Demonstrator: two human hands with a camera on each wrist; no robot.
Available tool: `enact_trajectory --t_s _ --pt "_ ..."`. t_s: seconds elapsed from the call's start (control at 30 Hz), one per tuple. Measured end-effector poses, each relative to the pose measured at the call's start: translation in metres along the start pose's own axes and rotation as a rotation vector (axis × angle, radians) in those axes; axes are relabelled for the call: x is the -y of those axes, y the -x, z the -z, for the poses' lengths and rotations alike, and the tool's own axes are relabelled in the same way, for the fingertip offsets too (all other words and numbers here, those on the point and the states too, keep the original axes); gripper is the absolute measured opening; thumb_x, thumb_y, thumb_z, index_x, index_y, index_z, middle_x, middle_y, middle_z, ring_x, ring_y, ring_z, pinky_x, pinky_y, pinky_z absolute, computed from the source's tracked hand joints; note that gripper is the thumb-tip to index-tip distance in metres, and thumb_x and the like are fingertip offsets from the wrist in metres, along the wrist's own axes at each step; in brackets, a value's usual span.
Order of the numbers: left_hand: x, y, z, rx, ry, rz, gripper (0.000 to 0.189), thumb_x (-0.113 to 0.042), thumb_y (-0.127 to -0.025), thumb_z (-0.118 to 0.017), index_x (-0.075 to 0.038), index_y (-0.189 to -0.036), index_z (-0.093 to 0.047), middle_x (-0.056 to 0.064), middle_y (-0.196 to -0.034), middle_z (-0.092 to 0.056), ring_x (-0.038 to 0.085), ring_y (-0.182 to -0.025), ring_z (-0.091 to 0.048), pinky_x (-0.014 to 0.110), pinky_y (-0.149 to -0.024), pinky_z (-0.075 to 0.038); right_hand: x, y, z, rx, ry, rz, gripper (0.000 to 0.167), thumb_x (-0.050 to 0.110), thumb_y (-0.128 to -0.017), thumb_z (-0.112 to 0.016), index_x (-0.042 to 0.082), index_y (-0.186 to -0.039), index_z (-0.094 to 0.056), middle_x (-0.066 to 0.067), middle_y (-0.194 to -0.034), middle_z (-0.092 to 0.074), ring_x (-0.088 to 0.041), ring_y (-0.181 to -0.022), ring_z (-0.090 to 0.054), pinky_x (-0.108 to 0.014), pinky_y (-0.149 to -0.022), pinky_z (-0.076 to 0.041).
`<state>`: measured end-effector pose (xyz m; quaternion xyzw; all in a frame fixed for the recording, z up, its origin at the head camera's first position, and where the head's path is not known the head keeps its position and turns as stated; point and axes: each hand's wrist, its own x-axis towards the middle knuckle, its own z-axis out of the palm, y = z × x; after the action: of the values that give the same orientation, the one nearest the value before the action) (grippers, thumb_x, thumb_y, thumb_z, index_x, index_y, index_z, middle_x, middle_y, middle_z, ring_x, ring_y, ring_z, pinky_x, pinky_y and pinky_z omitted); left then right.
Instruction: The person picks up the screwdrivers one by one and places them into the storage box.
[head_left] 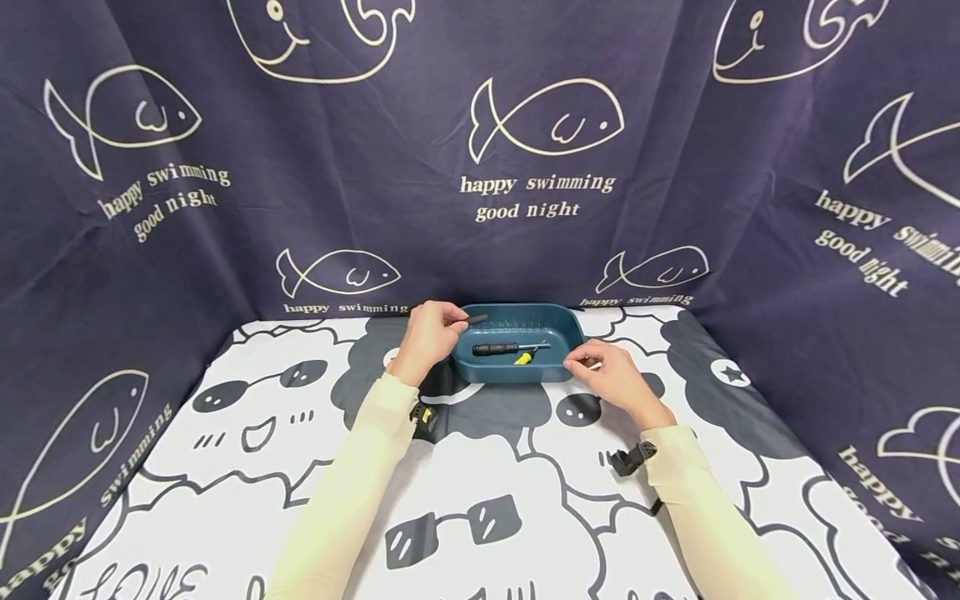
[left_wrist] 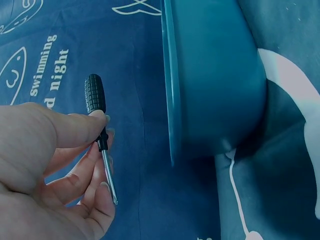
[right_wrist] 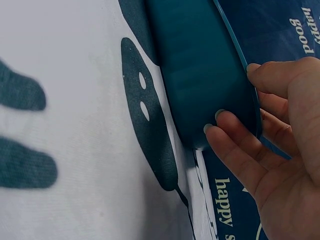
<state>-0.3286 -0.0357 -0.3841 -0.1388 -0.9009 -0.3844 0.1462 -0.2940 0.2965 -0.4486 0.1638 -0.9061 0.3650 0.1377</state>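
My left hand [head_left: 433, 333] pinches a small screwdriver [left_wrist: 95, 95] by its black ribbed handle, with the bare metal shaft pointing down along the fingers in the left wrist view. In the head view this hand is over the left end of a dark teal plastic basin [head_left: 517, 372]. A larger black-handled screwdriver [head_left: 495, 349] and a small yellow-and-black item [head_left: 525, 358] lie on the basin floor. My right hand [right_wrist: 285, 145] grips the basin's near right corner, thumb at the rim and fingertips against the outer wall.
The basin stands near the back edge of a table with a white and grey cartoon cloth [head_left: 465, 475]. Dark blue fish-print curtains [head_left: 540, 250] close off the back and both sides. Each wrist wears a small black camera mount [head_left: 633, 458].
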Motion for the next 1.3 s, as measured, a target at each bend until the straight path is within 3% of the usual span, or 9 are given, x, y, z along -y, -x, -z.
enact_trajectory --t_s 0.6,0.97,1.3 --pt "-0.019 -0.004 -0.023 0.048 0.02 0.014 0.01 -0.011 -0.093 -0.076 -0.011 -0.102 -0.082 0.002 -0.096 -0.079 0.021 -0.09 -0.072 0.038 -0.082 -0.057 0.0 -0.001 -0.001 -0.001 -0.006 0.007 0.004 0.023 -0.092 -0.08 0.02 -0.095 -0.081 0.006 -0.09 -0.071 -0.014 -0.082 -0.068 -0.028 -0.07 -0.053" --pt "-0.03 -0.004 -0.04 0.062 0.042 -0.025 0.01 -0.009 -0.092 -0.077 -0.01 -0.101 -0.081 0.001 -0.094 -0.079 0.02 -0.087 -0.071 0.037 -0.079 -0.057 0.001 0.0 0.001 -0.006 -0.002 0.003 0.005 0.023 -0.092 -0.08 0.019 -0.096 -0.081 0.005 -0.092 -0.072 -0.015 -0.082 -0.068 -0.028 -0.07 -0.053" --pt "-0.037 -0.001 -0.052 0.089 0.05 0.002 0.009 -0.01 -0.093 -0.077 -0.011 -0.101 -0.081 0.001 -0.094 -0.078 0.019 -0.085 -0.071 0.036 -0.076 -0.057 0.0 0.001 0.001 -0.005 -0.002 -0.002 0.004 0.023 -0.092 -0.08 0.02 -0.096 -0.081 0.006 -0.091 -0.071 -0.015 -0.082 -0.068 -0.027 -0.071 -0.053"
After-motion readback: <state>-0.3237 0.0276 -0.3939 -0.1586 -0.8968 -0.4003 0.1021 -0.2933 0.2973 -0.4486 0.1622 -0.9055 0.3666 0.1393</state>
